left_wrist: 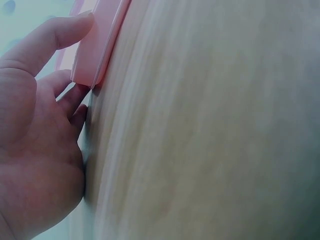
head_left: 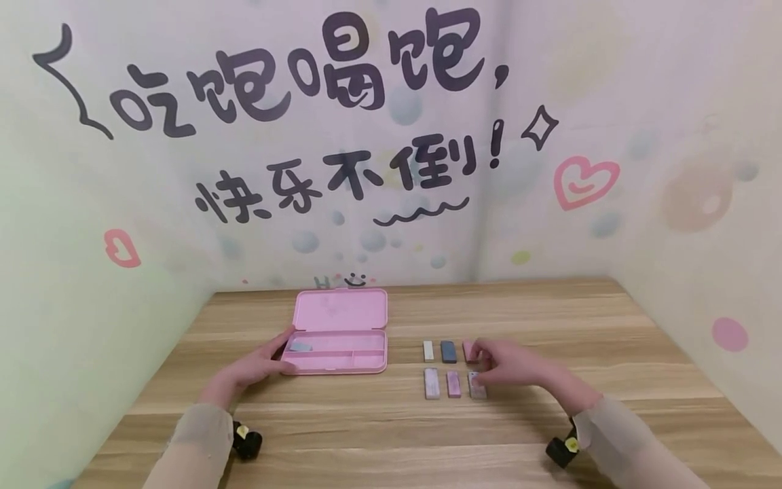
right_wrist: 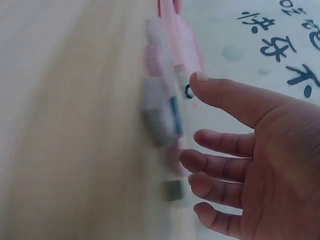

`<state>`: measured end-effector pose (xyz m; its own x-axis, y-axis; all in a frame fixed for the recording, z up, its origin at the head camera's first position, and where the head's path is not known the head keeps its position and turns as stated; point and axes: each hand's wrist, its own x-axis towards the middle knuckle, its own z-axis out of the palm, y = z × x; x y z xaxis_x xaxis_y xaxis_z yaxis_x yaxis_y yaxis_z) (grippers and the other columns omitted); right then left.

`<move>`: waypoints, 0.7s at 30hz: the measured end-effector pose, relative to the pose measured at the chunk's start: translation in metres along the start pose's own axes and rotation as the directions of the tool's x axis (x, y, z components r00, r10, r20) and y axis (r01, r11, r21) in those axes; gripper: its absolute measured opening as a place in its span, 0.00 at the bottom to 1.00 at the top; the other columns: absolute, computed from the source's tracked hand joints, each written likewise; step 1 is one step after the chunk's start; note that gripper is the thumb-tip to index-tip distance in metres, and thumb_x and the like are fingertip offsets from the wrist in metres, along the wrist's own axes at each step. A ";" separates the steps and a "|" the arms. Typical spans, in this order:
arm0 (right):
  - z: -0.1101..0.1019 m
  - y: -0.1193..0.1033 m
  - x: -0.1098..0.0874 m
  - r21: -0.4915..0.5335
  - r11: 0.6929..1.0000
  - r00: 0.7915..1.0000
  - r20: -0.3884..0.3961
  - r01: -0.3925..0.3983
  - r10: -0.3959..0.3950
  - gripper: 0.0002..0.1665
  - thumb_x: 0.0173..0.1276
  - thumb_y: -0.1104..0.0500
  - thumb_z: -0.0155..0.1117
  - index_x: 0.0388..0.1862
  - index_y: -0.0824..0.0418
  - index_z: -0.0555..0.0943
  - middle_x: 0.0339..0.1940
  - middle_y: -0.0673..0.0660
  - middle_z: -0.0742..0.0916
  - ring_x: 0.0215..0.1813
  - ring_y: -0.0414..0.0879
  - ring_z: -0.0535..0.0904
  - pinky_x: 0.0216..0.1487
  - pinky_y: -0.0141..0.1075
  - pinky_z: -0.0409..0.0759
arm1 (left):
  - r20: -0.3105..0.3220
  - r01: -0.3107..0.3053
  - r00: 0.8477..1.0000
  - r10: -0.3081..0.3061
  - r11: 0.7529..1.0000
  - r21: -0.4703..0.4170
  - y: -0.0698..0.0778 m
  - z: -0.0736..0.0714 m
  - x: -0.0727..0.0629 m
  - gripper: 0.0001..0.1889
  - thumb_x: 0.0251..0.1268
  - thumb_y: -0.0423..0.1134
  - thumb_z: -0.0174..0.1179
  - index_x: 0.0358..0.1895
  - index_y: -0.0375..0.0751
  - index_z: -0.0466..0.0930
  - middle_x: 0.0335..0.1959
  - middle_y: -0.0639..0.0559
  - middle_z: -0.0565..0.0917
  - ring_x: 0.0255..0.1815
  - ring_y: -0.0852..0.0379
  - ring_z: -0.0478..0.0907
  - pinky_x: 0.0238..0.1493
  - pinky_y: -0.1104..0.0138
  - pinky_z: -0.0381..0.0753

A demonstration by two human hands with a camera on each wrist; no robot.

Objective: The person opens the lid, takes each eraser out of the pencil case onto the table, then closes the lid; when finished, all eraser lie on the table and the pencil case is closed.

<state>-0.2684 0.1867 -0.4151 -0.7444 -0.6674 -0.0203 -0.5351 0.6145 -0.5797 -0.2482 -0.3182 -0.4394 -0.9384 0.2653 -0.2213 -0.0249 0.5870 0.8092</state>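
Observation:
An open pink pencil case [head_left: 368, 343] stands on the table, its lid tipped back. A light blue-grey eraser [head_left: 300, 346] lies in its upper left compartment. My left hand [head_left: 256, 367] holds the case's left end, thumb [left_wrist: 75, 30] against its front wall and fingers at its side. Over the right end of two rows of erasers is my right hand [head_left: 512, 361], fingers loosely bent and apart. Nearest to it are a pink eraser [head_left: 468, 351] and a grey one [head_left: 477, 385], both partly hidden in the head view. Nothing shows between its fingers in the right wrist view.
Left of the right hand lie a white eraser [head_left: 428, 351], a dark blue one [head_left: 449, 352], a pale lilac one [head_left: 432, 384] and a purple-pink one [head_left: 453, 384]. A small dark block [right_wrist: 173, 190] shows low in the right wrist view. Printed cloth [head_left: 427, 251] surrounds the wooden table [head_left: 342, 435].

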 end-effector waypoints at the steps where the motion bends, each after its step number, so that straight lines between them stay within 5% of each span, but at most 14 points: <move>1: -0.004 -0.003 0.005 -0.005 1.000 1.000 0.010 0.018 -0.018 0.20 0.59 0.53 0.72 0.44 0.61 0.76 0.28 0.49 0.78 0.31 0.40 0.72 0.31 0.34 0.73 | -0.001 0.001 1.000 -0.001 1.000 0.003 0.001 0.000 -0.001 0.51 0.59 0.44 0.67 0.79 0.45 0.40 0.77 0.31 0.40 0.75 0.30 0.37 0.68 0.37 0.39; 12: -0.013 -0.047 0.081 -0.082 0.984 0.977 0.157 0.158 -0.144 0.12 0.65 0.56 0.65 0.47 0.57 0.81 0.30 0.44 0.81 0.28 0.39 0.74 0.30 0.34 0.74 | -0.011 0.011 1.000 -0.011 1.000 -0.015 -0.002 0.001 0.000 0.52 0.58 0.45 0.68 0.79 0.45 0.40 0.77 0.31 0.40 0.75 0.31 0.37 0.69 0.38 0.38; 21: 0.004 -0.080 0.152 -0.033 0.958 0.952 0.133 0.284 -0.277 0.14 0.66 0.62 0.65 0.51 0.61 0.82 0.39 0.54 0.82 0.38 0.45 0.74 0.38 0.35 0.74 | -0.024 0.007 1.000 -0.007 1.000 -0.016 -0.001 0.001 0.001 0.52 0.57 0.44 0.68 0.79 0.45 0.41 0.77 0.32 0.41 0.75 0.32 0.37 0.69 0.39 0.38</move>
<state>-0.3376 0.0342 -0.3750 -0.5069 -0.8613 0.0332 -0.7374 0.4134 -0.5343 -0.2486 -0.3174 -0.4406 -0.9462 0.2426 -0.2141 -0.0368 0.5767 0.8161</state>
